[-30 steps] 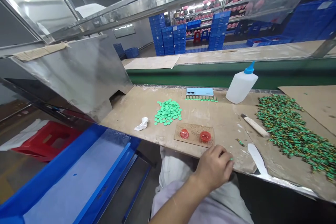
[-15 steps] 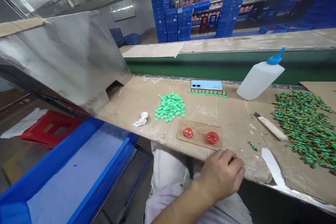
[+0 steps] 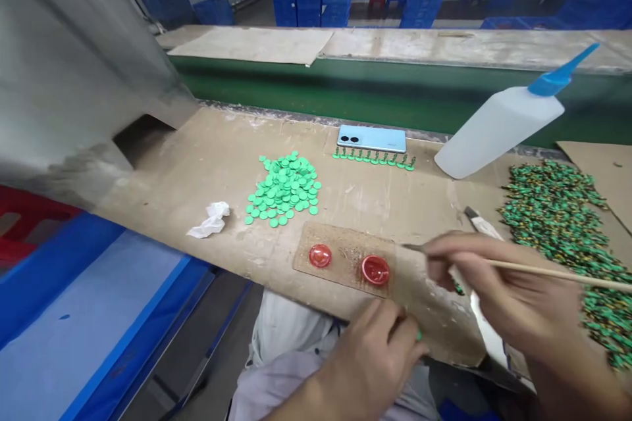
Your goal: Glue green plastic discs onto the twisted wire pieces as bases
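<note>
My right hand (image 3: pixel 498 283) grips a thin paintbrush (image 3: pixel 543 269) with a pale wooden handle; its dark tip points left toward the cardboard pad. Held low at the table's front edge, my left hand (image 3: pixel 378 348) is closed, and a bit of a small green piece (image 3: pixel 419 335) shows at its fingertips. Just beyond it lies the cardboard pad (image 3: pixel 345 237), bearing a red cap (image 3: pixel 375 270) and a smaller clear-red dome (image 3: pixel 320 256). Loose green discs (image 3: pixel 286 187) are heaped to the left. Small green figures on disc bases (image 3: pixel 375 158) stand in a row.
A pale blue phone (image 3: pixel 372 138) lies behind the row. A white squeeze bottle (image 3: pixel 494 128) with a blue nozzle leans right. Small green-and-yellow figures (image 3: pixel 553 223) are piled at right, near a white-handled knife (image 3: pixel 481 222). Crumpled tissue (image 3: pixel 211 220) lies left; a metal panel (image 3: pixel 99 79) borders that side.
My right hand has come into view from the right with the paintbrush. My left hand stays closed by the table edge, now showing the green piece. The view has tilted down and closer.
</note>
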`<act>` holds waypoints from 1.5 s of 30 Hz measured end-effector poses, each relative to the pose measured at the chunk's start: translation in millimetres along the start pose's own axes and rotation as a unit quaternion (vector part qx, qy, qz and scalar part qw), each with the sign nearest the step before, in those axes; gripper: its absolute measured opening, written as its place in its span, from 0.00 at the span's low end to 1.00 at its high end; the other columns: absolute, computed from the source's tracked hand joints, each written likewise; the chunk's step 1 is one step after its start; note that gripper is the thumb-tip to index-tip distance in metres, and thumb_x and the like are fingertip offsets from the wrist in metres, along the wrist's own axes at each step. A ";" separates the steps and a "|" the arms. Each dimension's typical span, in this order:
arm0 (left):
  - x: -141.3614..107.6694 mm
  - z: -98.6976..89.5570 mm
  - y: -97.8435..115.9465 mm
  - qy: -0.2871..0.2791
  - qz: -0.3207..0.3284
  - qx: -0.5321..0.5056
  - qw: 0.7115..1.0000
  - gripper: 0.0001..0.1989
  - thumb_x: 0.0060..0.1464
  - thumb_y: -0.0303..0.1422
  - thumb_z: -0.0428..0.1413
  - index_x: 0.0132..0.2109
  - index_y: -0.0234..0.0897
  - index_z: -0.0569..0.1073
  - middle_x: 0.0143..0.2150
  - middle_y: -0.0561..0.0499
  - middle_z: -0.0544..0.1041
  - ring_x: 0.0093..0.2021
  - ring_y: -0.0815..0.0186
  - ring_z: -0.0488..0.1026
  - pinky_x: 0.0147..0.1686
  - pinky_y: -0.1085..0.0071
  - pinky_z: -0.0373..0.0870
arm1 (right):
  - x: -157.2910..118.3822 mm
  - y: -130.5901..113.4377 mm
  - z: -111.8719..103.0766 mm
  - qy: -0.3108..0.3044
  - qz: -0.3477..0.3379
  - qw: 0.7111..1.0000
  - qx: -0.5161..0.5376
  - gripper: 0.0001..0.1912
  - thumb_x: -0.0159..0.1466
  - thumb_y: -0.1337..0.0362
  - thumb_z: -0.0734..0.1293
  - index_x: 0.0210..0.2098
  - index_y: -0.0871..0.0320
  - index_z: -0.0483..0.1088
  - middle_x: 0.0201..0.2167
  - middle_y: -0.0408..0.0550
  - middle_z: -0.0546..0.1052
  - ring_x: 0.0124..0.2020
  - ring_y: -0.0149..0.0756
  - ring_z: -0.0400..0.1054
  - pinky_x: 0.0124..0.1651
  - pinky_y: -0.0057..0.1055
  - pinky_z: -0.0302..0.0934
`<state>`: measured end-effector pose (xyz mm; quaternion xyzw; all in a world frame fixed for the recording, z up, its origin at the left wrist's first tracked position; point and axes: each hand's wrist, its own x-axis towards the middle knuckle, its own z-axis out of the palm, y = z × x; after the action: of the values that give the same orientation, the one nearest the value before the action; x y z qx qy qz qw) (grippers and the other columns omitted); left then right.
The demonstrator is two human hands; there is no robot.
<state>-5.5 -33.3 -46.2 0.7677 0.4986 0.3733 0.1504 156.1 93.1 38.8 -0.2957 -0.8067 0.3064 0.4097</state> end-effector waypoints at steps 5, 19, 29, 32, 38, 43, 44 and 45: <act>1.0 -8.9 2.1 -0.016 -0.026 -0.038 0.999 0.09 0.76 0.30 0.51 0.51 0.33 0.75 0.43 0.46 0.77 0.40 0.61 0.75 0.40 0.66 0.79 | 23.6 16.8 17.6 -0.083 0.001 0.994 0.072 0.05 0.73 0.66 0.69 0.39 0.54 0.75 0.25 0.40 0.80 0.22 0.28 0.74 0.20 0.20 0.63; 9.2 -10.5 4.0 -0.044 -0.034 -0.047 0.997 0.08 0.75 0.28 0.53 0.54 0.30 0.75 0.46 0.44 0.79 0.46 0.59 0.78 0.50 0.63 0.82 | 14.4 26.6 35.8 -0.107 0.006 0.991 0.080 0.09 0.73 0.68 0.68 0.35 0.54 0.74 0.25 0.40 0.79 0.21 0.27 0.70 0.22 0.24 0.63; 7.2 -7.6 3.2 -0.051 -0.026 -0.053 0.997 0.07 0.70 0.20 0.53 0.51 0.28 0.74 0.44 0.44 0.78 0.44 0.60 0.77 0.47 0.64 0.81 | 13.0 26.8 36.0 -0.125 -0.007 0.991 0.052 0.08 0.73 0.69 0.69 0.36 0.53 0.75 0.25 0.40 0.79 0.20 0.26 0.68 0.21 0.25 0.59; 6.3 -7.3 2.8 -0.053 -0.025 -0.049 0.997 0.06 0.70 0.20 0.54 0.51 0.28 0.74 0.45 0.44 0.78 0.45 0.60 0.77 0.48 0.64 0.80 | 12.0 27.4 35.7 -0.133 -0.007 0.990 0.050 0.08 0.73 0.69 0.69 0.36 0.53 0.74 0.25 0.39 0.78 0.20 0.25 0.68 0.22 0.24 0.60; 7.1 -8.3 2.6 -0.057 -0.029 -0.045 0.997 0.08 0.72 0.21 0.52 0.53 0.30 0.74 0.44 0.45 0.78 0.44 0.61 0.77 0.47 0.65 0.81 | 12.3 29.0 36.2 -0.144 -0.034 0.988 0.047 0.08 0.73 0.73 0.67 0.39 0.55 0.73 0.27 0.38 0.77 0.24 0.22 0.70 0.26 0.19 0.61; 9.0 -7.8 3.2 -0.057 -0.032 -0.046 0.997 0.07 0.72 0.21 0.53 0.51 0.30 0.73 0.45 0.43 0.79 0.47 0.59 0.78 0.51 0.64 0.81 | 13.1 27.9 36.5 -0.155 -0.039 0.987 0.031 0.08 0.74 0.71 0.67 0.38 0.55 0.73 0.26 0.39 0.77 0.23 0.24 0.69 0.26 0.21 0.62; 9.1 -7.5 3.2 -0.055 -0.032 -0.045 0.997 0.07 0.72 0.22 0.52 0.52 0.30 0.73 0.45 0.44 0.79 0.46 0.59 0.78 0.51 0.64 0.81 | 13.2 27.7 36.5 -0.155 -0.039 0.987 0.027 0.09 0.75 0.71 0.67 0.38 0.55 0.73 0.26 0.39 0.76 0.23 0.24 0.68 0.25 0.23 0.62; 9.2 -7.2 3.1 -0.055 -0.032 -0.043 0.997 0.07 0.72 0.22 0.52 0.52 0.31 0.73 0.45 0.44 0.79 0.46 0.60 0.78 0.50 0.64 0.81 | 13.2 27.6 36.6 -0.154 -0.040 0.987 0.025 0.09 0.75 0.71 0.66 0.37 0.55 0.73 0.25 0.39 0.76 0.22 0.25 0.68 0.25 0.23 0.62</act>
<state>-6.6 -27.6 -35.6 0.7636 0.4973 0.3467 0.2223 125.1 111.1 7.4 -0.2020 -0.8636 0.3512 0.3000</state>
